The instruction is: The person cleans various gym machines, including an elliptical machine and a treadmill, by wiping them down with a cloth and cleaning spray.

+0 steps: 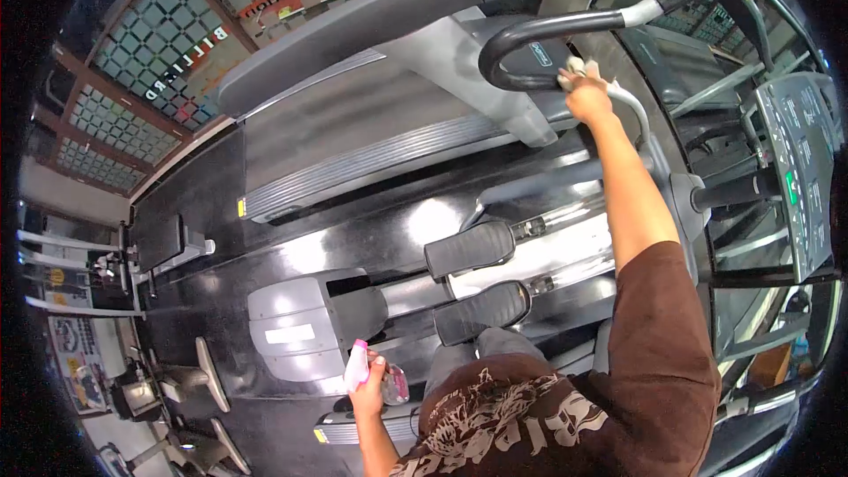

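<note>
The right hand [589, 101] holds a pale cloth [578, 66] at the black handlebar [565, 23], wiping it, I'd say; the left hand [370, 391] grips a spray bottle [397, 385] low beside the shirt [521, 420]; further wiping would call for snug pressure.

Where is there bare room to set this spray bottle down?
The black floor is bare between the treadmill and the gray cover. The treadmill belt also looks bare between its side rails. It's crowded around the pedals and by the black handlebar, where your right hand holds a cloth.
</note>
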A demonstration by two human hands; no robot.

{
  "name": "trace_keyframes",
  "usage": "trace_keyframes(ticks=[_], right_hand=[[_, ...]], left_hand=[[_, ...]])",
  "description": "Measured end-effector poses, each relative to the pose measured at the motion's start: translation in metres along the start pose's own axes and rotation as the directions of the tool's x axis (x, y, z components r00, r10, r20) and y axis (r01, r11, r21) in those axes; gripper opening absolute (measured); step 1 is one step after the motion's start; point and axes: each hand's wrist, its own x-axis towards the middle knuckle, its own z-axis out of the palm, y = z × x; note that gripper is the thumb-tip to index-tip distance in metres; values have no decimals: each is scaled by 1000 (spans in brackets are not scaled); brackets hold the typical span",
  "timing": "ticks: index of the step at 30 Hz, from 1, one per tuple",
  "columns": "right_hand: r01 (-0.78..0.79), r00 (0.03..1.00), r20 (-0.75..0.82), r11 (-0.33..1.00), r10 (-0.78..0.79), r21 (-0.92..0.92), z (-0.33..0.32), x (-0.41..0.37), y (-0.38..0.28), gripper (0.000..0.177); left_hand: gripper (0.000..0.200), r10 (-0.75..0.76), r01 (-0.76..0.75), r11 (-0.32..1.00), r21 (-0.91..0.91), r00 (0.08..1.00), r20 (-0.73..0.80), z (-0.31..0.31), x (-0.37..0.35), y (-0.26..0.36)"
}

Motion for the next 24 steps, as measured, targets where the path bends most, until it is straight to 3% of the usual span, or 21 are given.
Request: trace_keyframes(ticks=[2,4,5,8,9,12,17,20,24], right_hand=[[-32,979,-206,990,3,-139,30,8,-7,40],[-51,973,-228,996,35,-68,36,8,-7,36],[-62,969,-240,998,52,-34,38,6,-6,35],[-115,982,-123,970,144,216,27,3,-7,33],[-20,936,-345,989,69,145,47,10,2,48],[-9,920,-387,991,59,132,59,13,7,43],[73,908,-420,986,-2,153,84,32,31,26],[90,919,-395,979,-10,183,77,36,32,29],[-19,968,-237,970,78,242,45,10,12,46]], left_hand=[[20,10,-11,997,81,1000,22,1,7,12],[19,37,-37,990,138,999,2,7,13,22],[19,36,-36,999,12,999,1,7,18,14],[19,15,-15,1000,-9,1000,8,22,24,20],[18,2,-1,1000,-16,999,40,26,26,21],[18,5,-3,1000,-15,993,115,37,34,24],[19,-19,15,999,30,994,108,54,45,28],[20,23,-24,1000,4,994,106,69,53,28],[21,3,-5,1000,14,990,144,80,61,25]])
